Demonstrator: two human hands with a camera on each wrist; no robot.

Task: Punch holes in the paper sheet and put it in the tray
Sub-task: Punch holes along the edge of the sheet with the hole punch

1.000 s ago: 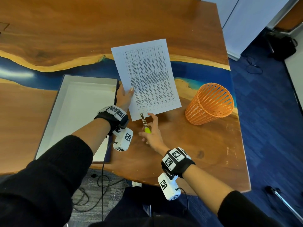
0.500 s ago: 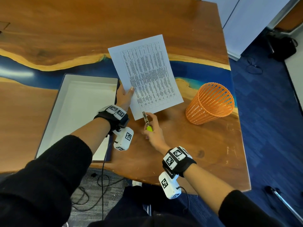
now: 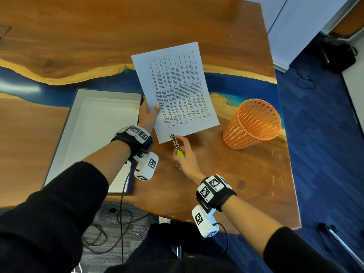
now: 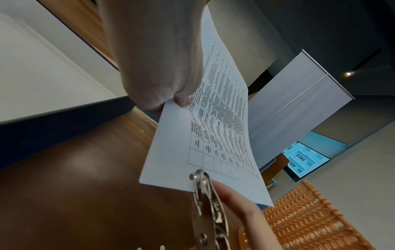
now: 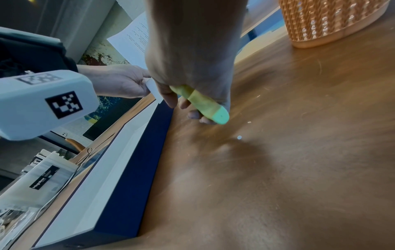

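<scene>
1. A white tray [image 3: 82, 123] with dark outer walls is set on the wooden desk [image 3: 226, 174] at the left.
2. The paper sheet [image 3: 175, 91] is pinched at its left edge by the left hand [image 3: 147, 117] and held above the desk, just right of the tray.
3. A metal hole punch [image 3: 175, 143] with a green handle is gripped by the right hand [image 3: 186, 156], its head set on the sheet's near edge.
4. An orange basket [image 3: 254, 123] is placed at the right.

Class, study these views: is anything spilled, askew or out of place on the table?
One small thing: a tiny white paper dot lies loose on the wooden table near the right hand, probably waste from the hole punch. The orange basket stands upright, and the tray lies flat.
</scene>
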